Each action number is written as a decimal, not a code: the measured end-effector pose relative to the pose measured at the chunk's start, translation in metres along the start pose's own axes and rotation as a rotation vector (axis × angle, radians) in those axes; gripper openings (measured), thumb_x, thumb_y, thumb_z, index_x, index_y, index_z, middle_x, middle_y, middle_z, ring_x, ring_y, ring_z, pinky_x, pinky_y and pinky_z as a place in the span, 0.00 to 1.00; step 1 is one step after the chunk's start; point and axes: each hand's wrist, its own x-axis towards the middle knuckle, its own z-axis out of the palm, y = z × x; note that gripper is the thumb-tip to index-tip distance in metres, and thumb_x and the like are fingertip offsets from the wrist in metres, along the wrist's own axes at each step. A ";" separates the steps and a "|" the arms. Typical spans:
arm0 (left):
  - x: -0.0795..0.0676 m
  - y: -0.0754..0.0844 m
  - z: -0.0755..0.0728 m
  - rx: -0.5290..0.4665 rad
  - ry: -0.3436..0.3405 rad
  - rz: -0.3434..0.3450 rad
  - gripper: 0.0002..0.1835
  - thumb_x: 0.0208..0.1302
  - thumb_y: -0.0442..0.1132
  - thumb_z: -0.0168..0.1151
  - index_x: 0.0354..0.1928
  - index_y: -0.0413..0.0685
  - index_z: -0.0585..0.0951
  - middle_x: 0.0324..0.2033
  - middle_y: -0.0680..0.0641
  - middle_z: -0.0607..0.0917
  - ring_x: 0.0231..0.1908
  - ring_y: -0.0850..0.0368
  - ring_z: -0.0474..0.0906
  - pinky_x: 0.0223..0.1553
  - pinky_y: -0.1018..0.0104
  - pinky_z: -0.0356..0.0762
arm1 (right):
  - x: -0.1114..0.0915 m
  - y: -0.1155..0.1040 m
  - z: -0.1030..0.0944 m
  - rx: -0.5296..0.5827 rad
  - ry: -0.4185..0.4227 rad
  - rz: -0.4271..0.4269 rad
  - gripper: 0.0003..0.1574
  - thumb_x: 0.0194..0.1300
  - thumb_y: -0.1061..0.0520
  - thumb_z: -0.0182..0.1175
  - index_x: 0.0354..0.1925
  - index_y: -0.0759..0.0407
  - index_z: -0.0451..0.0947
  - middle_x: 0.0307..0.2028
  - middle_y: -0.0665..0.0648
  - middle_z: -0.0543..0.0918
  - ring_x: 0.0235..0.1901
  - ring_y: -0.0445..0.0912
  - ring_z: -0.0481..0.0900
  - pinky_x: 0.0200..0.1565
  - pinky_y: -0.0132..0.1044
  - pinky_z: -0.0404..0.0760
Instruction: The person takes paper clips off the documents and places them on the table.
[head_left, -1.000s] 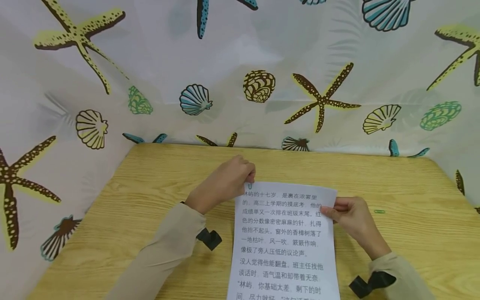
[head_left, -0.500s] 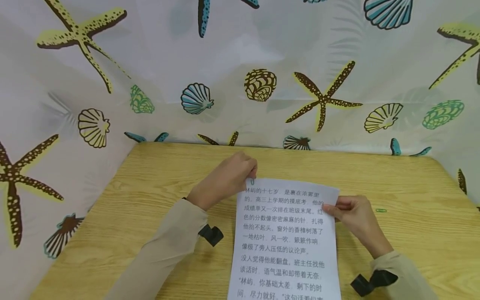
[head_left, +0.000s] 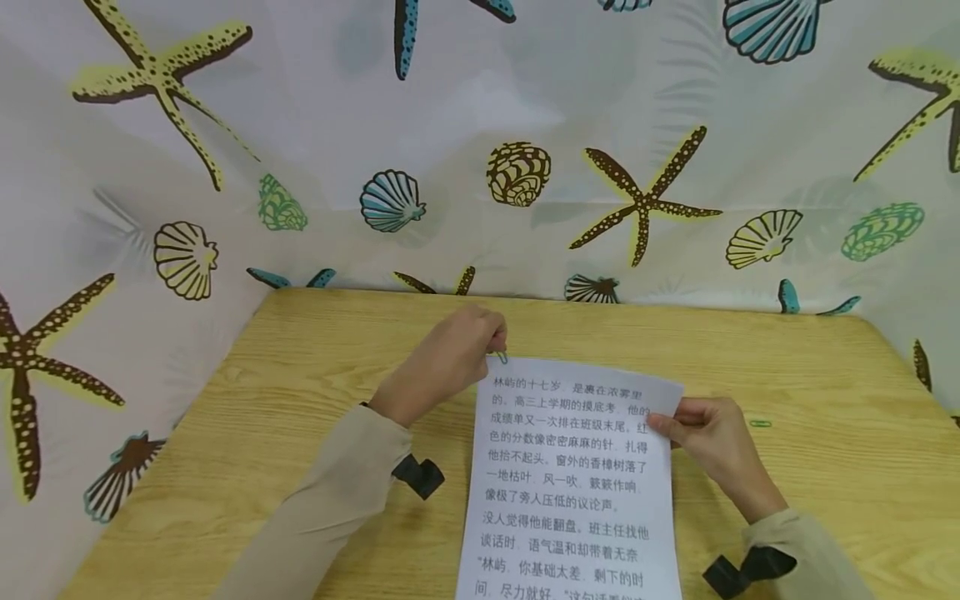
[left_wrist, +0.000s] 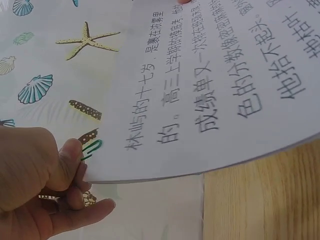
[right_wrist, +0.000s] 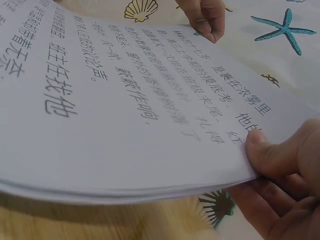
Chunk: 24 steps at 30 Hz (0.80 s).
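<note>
A stack of printed sheets point(head_left: 570, 467) is held tilted up over the table, its text lines facing me. At its top left corner my left hand point(head_left: 450, 358) pinches a green paper clip point(left_wrist: 91, 148) between thumb and fingers. The clip's looped end pokes out past the thumb, over the corner of the sheets. On the right edge, my right hand point(head_left: 708, 437) grips the stack, thumb point(right_wrist: 260, 145) on the printed face and fingers behind. Several layered page edges show in the right wrist view.
A second green paper clip point(head_left: 760, 423) lies on the wood-grain table point(head_left: 300, 400), to the right of the right hand. Behind and at the sides stands a white cloth point(head_left: 450, 108) printed with starfish and shells. Black straps with small blocks sit on both wrists.
The paper clip has shifted up toward the top edge of the sheets and now slants, with less of it over the page. The stack and right hand have moved slightly right.
</note>
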 end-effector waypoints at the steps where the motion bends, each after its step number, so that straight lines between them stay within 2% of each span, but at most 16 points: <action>1: 0.000 -0.001 0.000 0.005 -0.003 -0.008 0.08 0.61 0.22 0.60 0.31 0.41 0.75 0.30 0.47 0.77 0.35 0.53 0.70 0.35 0.66 0.70 | 0.000 0.000 0.000 -0.001 0.003 -0.003 0.13 0.59 0.66 0.66 0.42 0.75 0.82 0.33 0.67 0.86 0.27 0.43 0.86 0.31 0.36 0.84; 6: 0.000 -0.004 0.000 0.013 -0.002 0.018 0.09 0.59 0.21 0.61 0.30 0.40 0.75 0.29 0.48 0.76 0.34 0.53 0.69 0.34 0.66 0.69 | -0.001 -0.001 0.000 -0.012 0.011 -0.016 0.14 0.59 0.66 0.67 0.43 0.75 0.82 0.35 0.67 0.86 0.27 0.42 0.85 0.31 0.34 0.84; 13: -0.002 -0.006 -0.001 -0.010 -0.028 -0.009 0.09 0.59 0.20 0.60 0.30 0.40 0.74 0.30 0.47 0.77 0.36 0.53 0.69 0.35 0.65 0.68 | -0.001 -0.001 0.001 -0.013 0.002 -0.001 0.15 0.59 0.66 0.66 0.44 0.75 0.82 0.36 0.67 0.86 0.28 0.42 0.86 0.32 0.34 0.84; 24: -0.003 -0.008 -0.003 -0.024 0.052 0.005 0.08 0.58 0.19 0.60 0.31 0.38 0.77 0.31 0.46 0.80 0.37 0.53 0.73 0.38 0.66 0.74 | 0.000 0.001 0.001 -0.035 0.013 -0.001 0.15 0.59 0.66 0.66 0.44 0.74 0.82 0.36 0.67 0.86 0.28 0.41 0.85 0.31 0.32 0.83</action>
